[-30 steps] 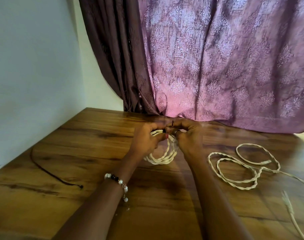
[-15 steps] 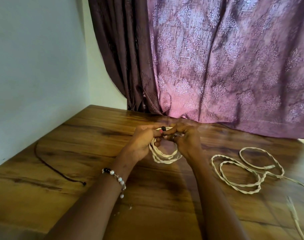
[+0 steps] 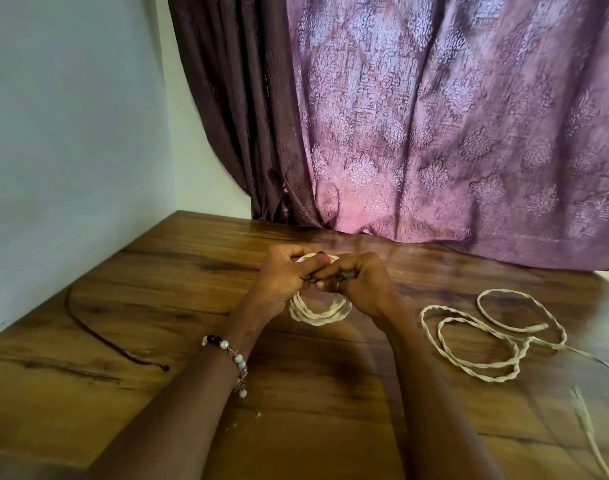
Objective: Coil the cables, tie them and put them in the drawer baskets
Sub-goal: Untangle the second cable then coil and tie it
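A small coil of cream twisted cable (image 3: 319, 312) hangs between my two hands above the wooden table (image 3: 178, 278). My left hand (image 3: 285, 279) grips the coil's left side, fingers curled over its top. My right hand (image 3: 356, 285) holds the right side, and its fingertips pinch a thin dark tie (image 3: 311, 279) at the coil's upper middle. The top of the coil is mostly hidden by my fingers. A second cream twisted cable (image 3: 483, 337) lies in loose loops on the table to the right.
A thin dark cord (image 3: 98, 336) curves across the table's left part. A purple patterned curtain (image 3: 417, 133) hangs down to the table's far edge. A pale wall (image 3: 64, 133) borders the left side. Another cream cable end (image 3: 588, 431) trails at the lower right.
Both hands turned the coil slightly and drew closer together over its top. The dark tie now sits between my fingertips. The camera tilted a little.
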Tool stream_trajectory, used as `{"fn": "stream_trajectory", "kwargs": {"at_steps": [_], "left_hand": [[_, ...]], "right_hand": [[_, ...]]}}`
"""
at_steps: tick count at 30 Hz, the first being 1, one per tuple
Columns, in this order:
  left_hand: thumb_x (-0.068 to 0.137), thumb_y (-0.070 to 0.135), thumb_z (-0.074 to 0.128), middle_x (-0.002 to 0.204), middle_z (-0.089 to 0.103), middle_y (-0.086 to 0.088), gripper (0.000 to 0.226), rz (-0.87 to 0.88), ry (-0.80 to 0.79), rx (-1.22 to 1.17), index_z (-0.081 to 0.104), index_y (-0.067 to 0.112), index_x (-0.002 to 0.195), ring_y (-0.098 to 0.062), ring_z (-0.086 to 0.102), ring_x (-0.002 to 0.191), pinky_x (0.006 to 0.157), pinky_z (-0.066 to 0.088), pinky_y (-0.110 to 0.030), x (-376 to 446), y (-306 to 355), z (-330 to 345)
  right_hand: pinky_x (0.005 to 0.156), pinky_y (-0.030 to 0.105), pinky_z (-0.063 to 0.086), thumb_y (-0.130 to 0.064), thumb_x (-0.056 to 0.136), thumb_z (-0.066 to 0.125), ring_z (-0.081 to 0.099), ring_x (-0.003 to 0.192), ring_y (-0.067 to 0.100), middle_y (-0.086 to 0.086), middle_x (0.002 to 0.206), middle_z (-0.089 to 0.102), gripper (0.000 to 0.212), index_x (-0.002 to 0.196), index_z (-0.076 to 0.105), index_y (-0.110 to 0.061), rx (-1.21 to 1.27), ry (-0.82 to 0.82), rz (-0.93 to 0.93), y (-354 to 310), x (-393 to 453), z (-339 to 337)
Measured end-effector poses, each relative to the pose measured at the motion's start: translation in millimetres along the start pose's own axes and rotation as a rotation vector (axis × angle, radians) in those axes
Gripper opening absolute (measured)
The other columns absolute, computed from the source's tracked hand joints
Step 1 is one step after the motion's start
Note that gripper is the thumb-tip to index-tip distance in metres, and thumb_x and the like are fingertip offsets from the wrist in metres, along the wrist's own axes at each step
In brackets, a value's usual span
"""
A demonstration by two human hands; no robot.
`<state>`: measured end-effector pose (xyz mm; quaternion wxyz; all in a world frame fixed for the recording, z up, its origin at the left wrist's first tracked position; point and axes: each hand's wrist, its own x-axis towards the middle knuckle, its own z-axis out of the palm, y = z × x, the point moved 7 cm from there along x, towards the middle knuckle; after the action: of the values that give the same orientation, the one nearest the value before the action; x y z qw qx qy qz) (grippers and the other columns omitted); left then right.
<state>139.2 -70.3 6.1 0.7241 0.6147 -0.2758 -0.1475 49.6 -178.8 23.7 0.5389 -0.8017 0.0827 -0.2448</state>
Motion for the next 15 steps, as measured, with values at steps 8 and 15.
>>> {"fn": "stream_trajectory", "kwargs": {"at_steps": [8,15], "left_hand": [[0.083,0.008,0.07,0.088,0.071,0.005,0.019,0.359,-0.09,0.367,0.069,0.019,0.099,-0.006,0.065,0.081,0.076,0.052,-0.025,-5.0,24.5,7.7],[0.086,0.009,0.064,0.101,0.066,-0.002,0.025,0.747,-0.049,0.657,0.068,0.002,0.11,0.003,0.053,0.091,0.081,0.036,-0.001,-21.6,45.4,22.1]], "right_hand": [[0.057,0.036,0.059,-0.017,0.101,0.04,0.07,0.065,0.026,0.02,0.08,0.07,0.026,0.096,0.059,-0.001,0.591,-0.004,0.333,22.3,-7.8,-9.0],[0.041,0.021,0.052,0.008,0.093,0.038,0.062,0.043,0.014,0.022,0.068,0.067,0.024,0.089,0.062,0.011,0.784,-0.11,0.525,30.7,-16.8,8.1]]}}
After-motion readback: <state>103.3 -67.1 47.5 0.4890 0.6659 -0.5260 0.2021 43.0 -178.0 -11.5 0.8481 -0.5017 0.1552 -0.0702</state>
